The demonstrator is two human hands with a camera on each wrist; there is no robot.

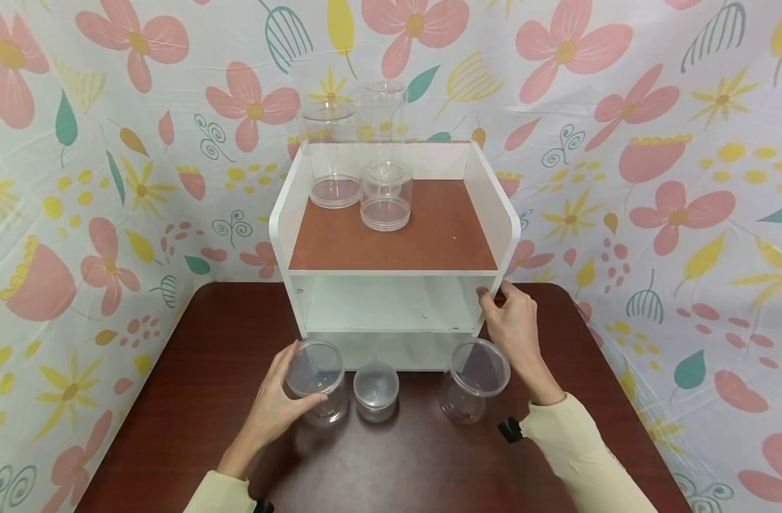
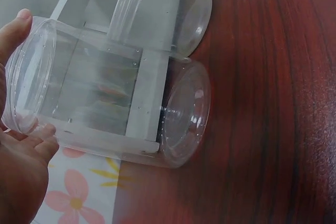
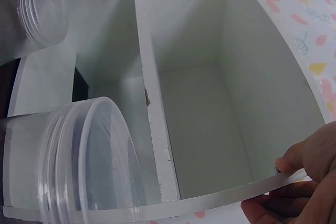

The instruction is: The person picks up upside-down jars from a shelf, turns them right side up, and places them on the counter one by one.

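Observation:
A clear lidded plastic jar (image 1: 329, 413) stands on the table at the left, in front of a white shelf unit (image 1: 391, 273). My left hand (image 1: 271, 410) holds this jar near its lid, thumb on the near side and fingers on the far side. The left wrist view shows the hand (image 2: 26, 166) around the lid end of the jar (image 2: 94, 129). My right hand (image 1: 515, 324) grips the front edge of the unit's right side panel. In the right wrist view, thumb and fingers of that hand (image 3: 310, 182) pinch the panel edge (image 3: 226, 196).
A small lidded jar (image 1: 376, 388) and another large jar (image 1: 470, 399) stand on the table (image 1: 391, 470) before the unit. Several clear containers, including a short jar (image 1: 386, 210) and a tall jar (image 1: 335, 191), stand on its brown top. Flowered cloth (image 1: 134, 235) hangs behind.

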